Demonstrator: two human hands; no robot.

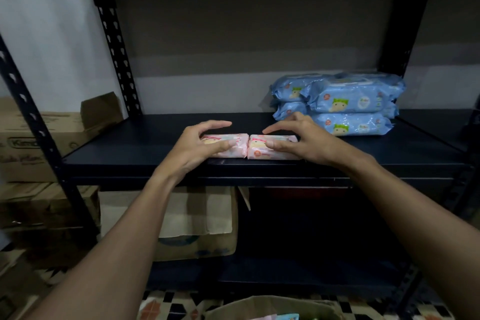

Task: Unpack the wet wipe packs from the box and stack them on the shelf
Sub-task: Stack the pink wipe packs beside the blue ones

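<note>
Two pink wet wipe packs lie end to end near the front edge of the dark shelf point(155, 148). My left hand point(200, 145) holds the left pink pack point(237, 141), thumb on its front face and fingers arched over its top. My right hand point(298, 138) holds the right pink pack point(255, 149) the same way. A pile of blue wet wipe packs point(348, 104) stands at the back right of the same shelf, stacked two high. The open cardboard box point(259, 306) shows at the bottom edge, with a pack corner visible inside.
Black slotted uprights point(118, 60) frame the shelf at the left and right. A cardboard box point(202, 221) sits on the lower shelf level. More cardboard boxes point(31, 143) stand to the left outside the rack. Patterned floor lies below.
</note>
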